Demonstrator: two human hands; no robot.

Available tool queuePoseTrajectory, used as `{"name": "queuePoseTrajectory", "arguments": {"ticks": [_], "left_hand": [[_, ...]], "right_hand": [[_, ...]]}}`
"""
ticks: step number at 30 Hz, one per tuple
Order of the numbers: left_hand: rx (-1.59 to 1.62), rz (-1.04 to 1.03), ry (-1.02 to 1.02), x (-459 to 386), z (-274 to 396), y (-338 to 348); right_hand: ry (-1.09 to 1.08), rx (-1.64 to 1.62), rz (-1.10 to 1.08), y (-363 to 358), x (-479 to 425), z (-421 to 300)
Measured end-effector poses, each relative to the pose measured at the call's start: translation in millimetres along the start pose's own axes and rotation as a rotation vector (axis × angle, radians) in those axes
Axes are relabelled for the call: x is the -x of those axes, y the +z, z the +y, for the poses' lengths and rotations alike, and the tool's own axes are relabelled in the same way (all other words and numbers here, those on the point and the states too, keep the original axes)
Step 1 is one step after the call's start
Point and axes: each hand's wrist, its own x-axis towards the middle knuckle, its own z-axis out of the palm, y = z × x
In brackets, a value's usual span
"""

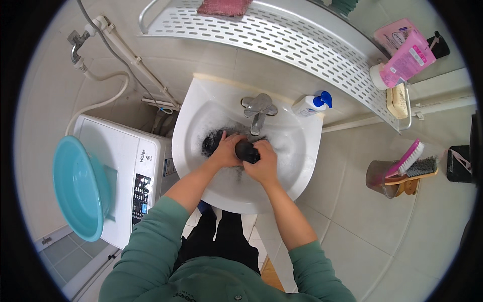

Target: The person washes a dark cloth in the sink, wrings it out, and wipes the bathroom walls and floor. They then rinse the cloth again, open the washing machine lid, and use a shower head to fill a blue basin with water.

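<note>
A white ceramic washbasin (256, 200) holds sudsy water in front of me. My right hand (262, 162) is curled around a wet black item (248, 151), likely cloth, bunched into a rounded lump. My left hand (228, 149) holds the lump's left side, its fingers partly hidden behind it. More black material (211, 143) lies half under the foam, left of my left hand. Right above my hands is the spout of a chrome faucet (258, 107); whether water runs from it cannot be made out.
A white pump bottle (309, 105) with a blue head stands on the basin's back right corner. Overhead hangs a perforated metal shelf (286, 49). To the left, a turquoise plastic basin (77, 185) sits on a Haier washing machine (120, 128). A cup (377, 173) with brushes is at right.
</note>
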Motion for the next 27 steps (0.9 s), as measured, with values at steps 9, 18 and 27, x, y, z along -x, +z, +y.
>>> {"name": "queuePoseTrajectory", "arguments": {"ticks": [9,18,27], "left_hand": [[0.476,0.282,-0.038,17.0,68.1,-35.5],[1.844,0.406,-0.327,9.2,100.0,-100.1],[1.709,0.077,-0.307,8.8,145.5,-116.2]], "right_hand": [[0.320,-1.583,0.150,-64.5,-45.1,-139.5],[0.421,-0.930,0.183,-57.6,11.3,-20.8],[0.462,-0.976,-0.486,-14.0,10.8,-7.7]]}}
